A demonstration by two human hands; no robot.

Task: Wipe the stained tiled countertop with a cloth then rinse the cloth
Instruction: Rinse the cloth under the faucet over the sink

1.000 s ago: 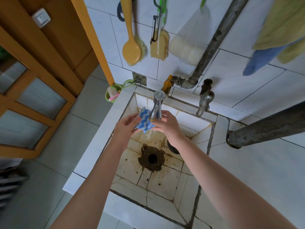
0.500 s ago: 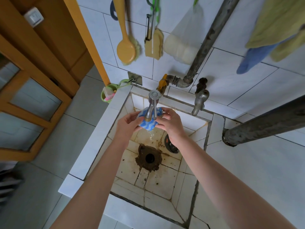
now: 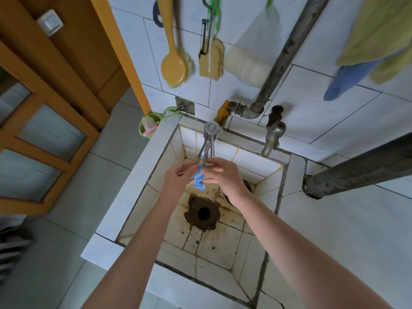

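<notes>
A small blue-and-white cloth [image 3: 199, 180] is bunched between both my hands, right under the spout of the steel tap [image 3: 207, 144]. My left hand [image 3: 178, 177] grips its left side and my right hand [image 3: 223, 175] pinches it from the right. Both hands hang over the stained tiled sink [image 3: 209, 244], above its rusty drain [image 3: 202, 212]. The white tiled countertop [image 3: 347, 230] spreads to the right of the sink. Most of the cloth is hidden by my fingers.
A second old tap [image 3: 273, 137] and a yellow valve [image 3: 223, 110] sit on the back wall. A thick pipe [image 3: 361, 168] juts over the counter at right. Brushes and sponges [image 3: 176, 65] hang above, towels [image 3: 379, 36] at top right. A green cup [image 3: 149, 127] hangs left.
The cloth went from spread out beside the tap to squeezed into a narrow bunch under the spout. Both hands closed in together around it.
</notes>
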